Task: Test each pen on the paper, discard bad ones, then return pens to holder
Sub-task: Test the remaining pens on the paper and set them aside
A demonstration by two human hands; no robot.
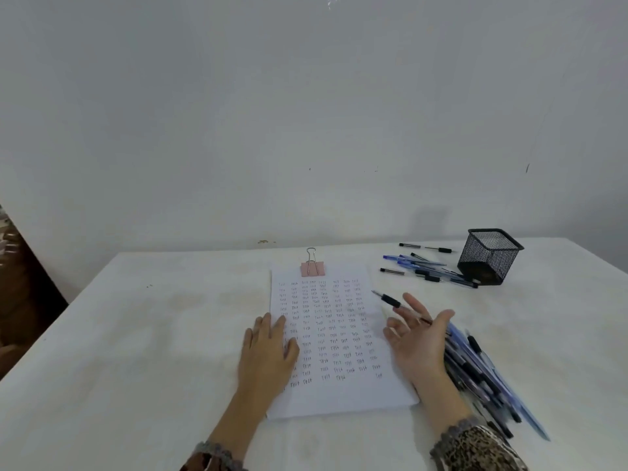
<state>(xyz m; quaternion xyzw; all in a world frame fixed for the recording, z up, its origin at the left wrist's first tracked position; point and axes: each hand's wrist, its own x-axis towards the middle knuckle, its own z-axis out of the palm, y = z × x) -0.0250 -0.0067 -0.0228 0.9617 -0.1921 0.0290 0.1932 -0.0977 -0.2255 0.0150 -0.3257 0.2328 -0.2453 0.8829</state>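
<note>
Pen trials at the counter (136, 334)
Left hand (268, 351), fingers together, presses the paper (339, 396); right hand (419, 341), fingers spread, seemingly cradles a black pen (390, 300); mesh holder (489, 256) at two o'clock.

White paper (339, 397) rowed with handwriting, pink binder clip (313, 268), black mesh holder (488, 256), leopard-print sleeve (482, 450)

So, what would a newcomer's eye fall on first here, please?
The paper, centre, is filled with rows of "Test" under a pink clip. The left hand rests on its left edge; the right hand is spread beside a pen. More pens pile right; a mesh holder stands behind.
</note>
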